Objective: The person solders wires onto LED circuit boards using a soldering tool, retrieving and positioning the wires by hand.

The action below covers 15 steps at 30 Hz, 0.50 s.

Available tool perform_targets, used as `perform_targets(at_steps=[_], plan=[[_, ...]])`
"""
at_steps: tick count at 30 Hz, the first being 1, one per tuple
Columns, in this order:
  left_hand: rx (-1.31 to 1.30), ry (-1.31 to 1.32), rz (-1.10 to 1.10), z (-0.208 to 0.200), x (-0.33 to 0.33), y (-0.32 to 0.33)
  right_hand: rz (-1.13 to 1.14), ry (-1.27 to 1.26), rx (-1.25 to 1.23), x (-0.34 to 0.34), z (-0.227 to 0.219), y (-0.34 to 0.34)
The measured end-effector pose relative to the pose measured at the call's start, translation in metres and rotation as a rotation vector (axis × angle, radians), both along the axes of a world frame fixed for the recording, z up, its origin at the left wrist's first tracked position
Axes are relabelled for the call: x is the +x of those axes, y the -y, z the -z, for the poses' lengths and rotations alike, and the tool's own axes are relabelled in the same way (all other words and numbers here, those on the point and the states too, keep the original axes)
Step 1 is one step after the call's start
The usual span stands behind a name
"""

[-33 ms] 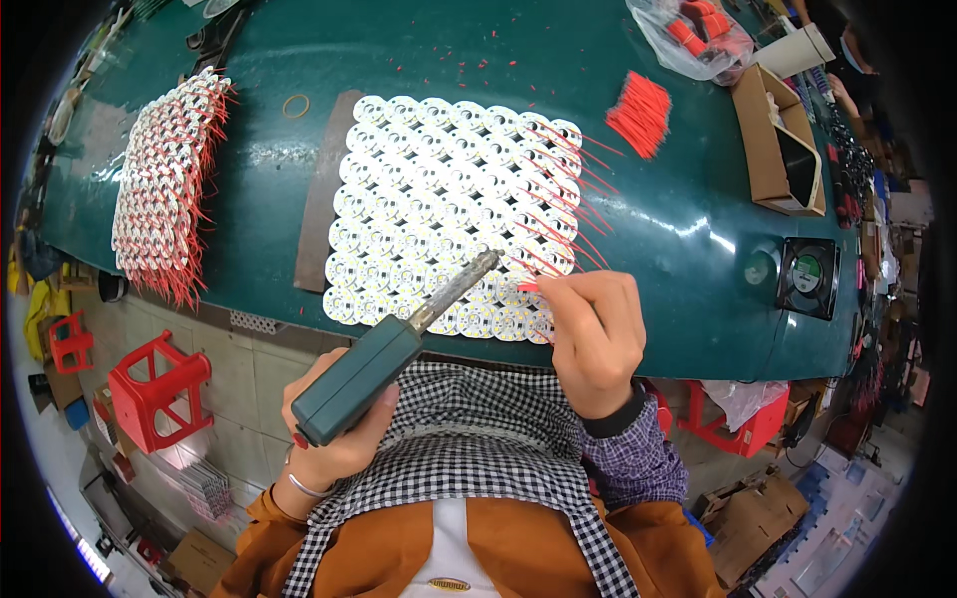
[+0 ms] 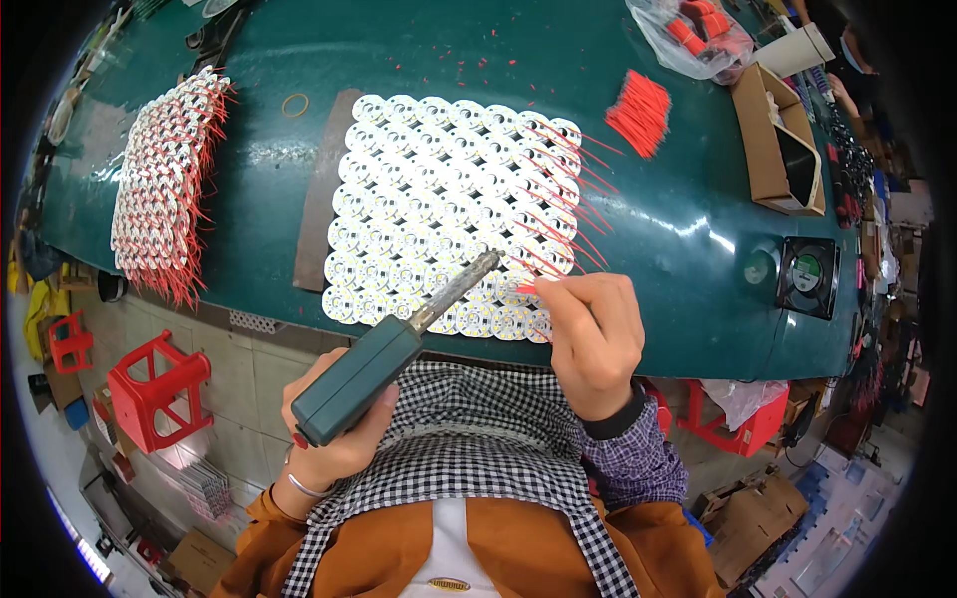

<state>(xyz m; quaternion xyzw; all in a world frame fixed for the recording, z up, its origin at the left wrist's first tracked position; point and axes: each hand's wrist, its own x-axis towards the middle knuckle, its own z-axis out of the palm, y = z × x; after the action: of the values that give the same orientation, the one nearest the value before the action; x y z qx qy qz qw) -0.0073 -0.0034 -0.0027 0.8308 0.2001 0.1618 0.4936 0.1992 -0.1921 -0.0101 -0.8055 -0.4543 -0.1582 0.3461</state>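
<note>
My left hand (image 2: pixel 344 454) is closed round the dark green body of a soldering gun (image 2: pixel 357 384). Its metal barrel slants up and right, and the tip lies over a panel of round white LED boards (image 2: pixel 429 199). Close to that tip, my right hand (image 2: pixel 600 344) pinches red wire (image 2: pixel 527 289) between thumb and fingertips at the panel's lower right. How many wires it holds, I cannot tell. Along the right-hand columns, several thin red wires (image 2: pixel 588 204) stick out from the boards to the right.
On the green table (image 2: pixel 688 289), a bundle of red wires (image 2: pixel 639 113) lies right of the panel. A second batch of boards with red wires (image 2: pixel 164 184) stands left. Further right are a cardboard box (image 2: pixel 763 135), a bag of red pieces (image 2: pixel 688 40) and a black fan (image 2: pixel 807 277).
</note>
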Motion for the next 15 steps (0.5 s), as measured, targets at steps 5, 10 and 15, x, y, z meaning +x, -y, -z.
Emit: perform_targets(at_steps=[5,10,15], plan=[[-0.110,-0.063,0.006,-0.006,0.002,0.003,-0.020,-0.075,-0.059,-0.004,0.006,0.005],[-0.097,-0.089,0.036,-0.010,0.001,0.004,-0.014,-0.111,-0.066,-0.006,0.007,0.006],[-0.009,-0.025,0.080,-0.014,0.009,0.002,-0.014,-0.132,-0.073,-0.007,0.007,0.005]])
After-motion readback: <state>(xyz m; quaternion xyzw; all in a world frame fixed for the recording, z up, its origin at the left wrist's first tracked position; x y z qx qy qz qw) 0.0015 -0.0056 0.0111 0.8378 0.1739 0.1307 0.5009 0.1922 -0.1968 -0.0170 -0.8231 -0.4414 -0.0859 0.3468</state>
